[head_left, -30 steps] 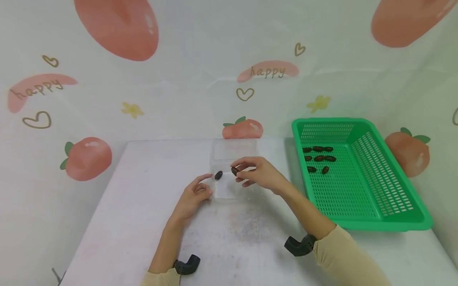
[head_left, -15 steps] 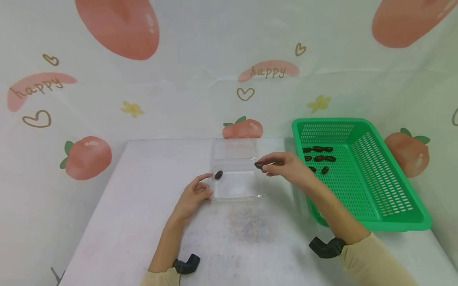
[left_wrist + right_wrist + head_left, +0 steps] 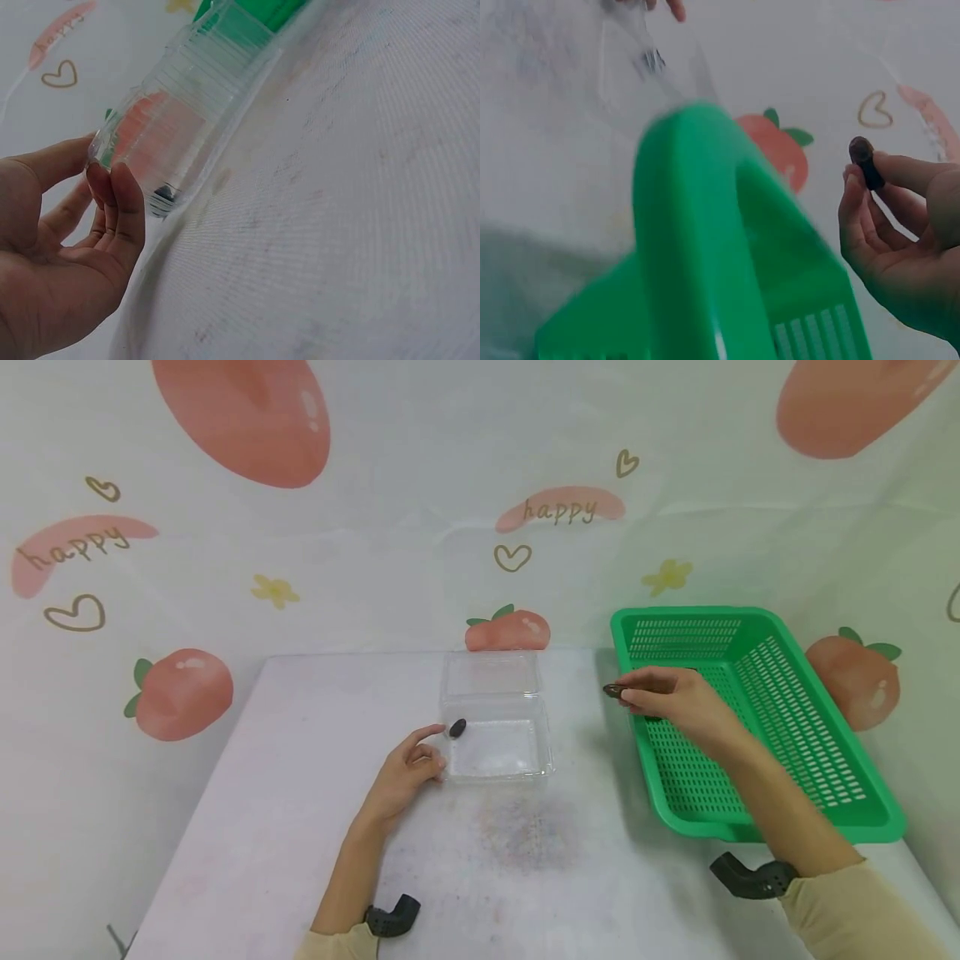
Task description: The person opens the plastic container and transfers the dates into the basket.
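My right hand [image 3: 686, 702] pinches a dark brown date [image 3: 613, 691] between thumb and fingertips, above the left rim of the green basket [image 3: 802, 718]. In the right wrist view the date [image 3: 864, 161] points upward from the fingertips. My left hand [image 3: 405, 772] holds the left edge of a clear plastic box [image 3: 498, 752], whose lid [image 3: 491, 674] lies folded back. The left wrist view has thumb and fingers of the left hand [image 3: 79, 232] at the box rim. Another dark date [image 3: 457, 728] lies inside the box at its back left corner.
Dates in the basket are mostly hidden behind the right hand; a small part of one [image 3: 653, 718] shows. The basket's tall perforated wall stands on the right of the white table [image 3: 315, 727]. A printed cloth [image 3: 390, 527] hangs behind.
My right hand has moved right with the date, from over the clear box to above the basket's left rim. The left hand and the box have stayed in place.
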Available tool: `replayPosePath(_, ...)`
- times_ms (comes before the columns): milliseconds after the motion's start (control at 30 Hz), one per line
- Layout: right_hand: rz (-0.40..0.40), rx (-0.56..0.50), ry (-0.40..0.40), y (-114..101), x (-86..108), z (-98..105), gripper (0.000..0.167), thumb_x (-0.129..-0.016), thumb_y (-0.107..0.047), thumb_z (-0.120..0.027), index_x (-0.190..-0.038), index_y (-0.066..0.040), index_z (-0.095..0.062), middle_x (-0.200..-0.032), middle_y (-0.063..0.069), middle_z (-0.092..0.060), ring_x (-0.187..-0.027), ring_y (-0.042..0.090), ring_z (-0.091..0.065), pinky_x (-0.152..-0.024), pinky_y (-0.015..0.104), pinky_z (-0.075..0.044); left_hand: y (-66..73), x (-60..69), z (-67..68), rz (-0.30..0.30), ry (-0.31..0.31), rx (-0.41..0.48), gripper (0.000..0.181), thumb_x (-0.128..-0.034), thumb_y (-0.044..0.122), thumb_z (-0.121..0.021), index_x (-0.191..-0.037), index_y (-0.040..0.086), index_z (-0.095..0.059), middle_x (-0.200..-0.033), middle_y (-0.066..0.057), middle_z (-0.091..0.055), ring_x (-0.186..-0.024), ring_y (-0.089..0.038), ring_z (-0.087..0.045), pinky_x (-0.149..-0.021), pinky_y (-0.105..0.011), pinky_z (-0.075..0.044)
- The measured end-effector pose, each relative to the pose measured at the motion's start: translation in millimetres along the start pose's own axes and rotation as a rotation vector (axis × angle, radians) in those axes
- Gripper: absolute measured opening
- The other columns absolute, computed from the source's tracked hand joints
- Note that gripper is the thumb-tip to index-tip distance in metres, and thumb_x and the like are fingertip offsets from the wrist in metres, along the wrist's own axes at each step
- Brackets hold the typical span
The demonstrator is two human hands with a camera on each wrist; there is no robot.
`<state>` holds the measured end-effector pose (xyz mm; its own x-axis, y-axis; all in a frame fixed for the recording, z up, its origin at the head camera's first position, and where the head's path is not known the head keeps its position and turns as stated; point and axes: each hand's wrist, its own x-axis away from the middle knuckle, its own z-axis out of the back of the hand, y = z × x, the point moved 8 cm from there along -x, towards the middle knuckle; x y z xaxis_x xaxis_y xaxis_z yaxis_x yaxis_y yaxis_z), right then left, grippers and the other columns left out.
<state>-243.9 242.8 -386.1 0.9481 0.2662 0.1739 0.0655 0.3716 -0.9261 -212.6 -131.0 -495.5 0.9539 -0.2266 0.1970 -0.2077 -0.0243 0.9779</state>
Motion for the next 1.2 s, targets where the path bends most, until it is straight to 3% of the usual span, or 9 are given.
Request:
replayPosePath(167,-0.014,0.027,0.051,12.7,9.9,30.5,0.045,-0.098,-0.037,-0.063,-0.132,-0.008,-0.061,-0.117,-0.004,-0.069,-0.106,0.012,-0.066,-0.083,0.025,-0.052,1.1,0.9,-0.3,-0.003,-0.006,0.003,0.058,-0.0903,0.001,-0.068,-0.144,0.010,-0.048,-0.092,-0.006,-0.052,-0.080,-0.018,-0.058,-0.077,-0.030,-0.054)
replayPosePath(333,-0.033,-0.048,0.090,33.3,16.4,56.2,0.045,-0.099,-0.029,-0.063,-0.135,-0.002,-0.057,-0.115,-0.014,-0.065,-0.103,0.001,-0.065,-0.088,0.019,-0.052,0.6,0.7,-0.1,-0.007,-0.005,0.001,0.058,-0.0902,0.000,-0.068,-0.144,0.008,-0.048,-0.092,-0.007,-0.052,-0.079,-0.018,-0.057,-0.077,-0.030,-0.054)
replayPosePath(500,-0.047,-0.081,0.108,53.8,20.0,74.0,0.039,-0.100,-0.025,-0.061,-0.131,-0.001,-0.057,-0.112,-0.016,-0.063,-0.101,0.000,-0.066,-0.086,0.020,-0.053,0.4,0.3,0.1,-0.014,-0.006,0.001,0.058,-0.0905,0.001,-0.068,-0.144,0.007,-0.048,-0.092,-0.006,-0.052,-0.079,-0.016,-0.057,-0.076,-0.030,-0.055)
replayPosePath(833,-0.112,-0.126,0.118,88.4,23.0,95.2,0.031,-0.099,-0.021,-0.063,-0.127,-0.009,-0.063,-0.104,-0.016,-0.068,-0.097,0.001,-0.067,-0.086,0.023,-0.054,1.1,0.6,-0.4,-0.010,-0.007,-0.006,0.057,-0.0909,0.001,-0.068,-0.144,0.009,-0.048,-0.091,-0.006,-0.052,-0.079,-0.016,-0.057,-0.076,-0.029,-0.054)
replayPosePath(1200,-0.195,-0.088,0.116,120.4,15.9,107.4,0.025,-0.096,-0.025,-0.067,-0.119,-0.016,-0.069,-0.098,-0.018,-0.070,-0.093,0.001,-0.068,-0.083,0.024,-0.055,0.1,0.3,0.3,-0.009,0.000,-0.009,0.057,-0.0914,0.000,-0.067,-0.144,0.009,-0.048,-0.092,-0.006,-0.052,-0.079,-0.015,-0.057,-0.075,-0.029,-0.054)
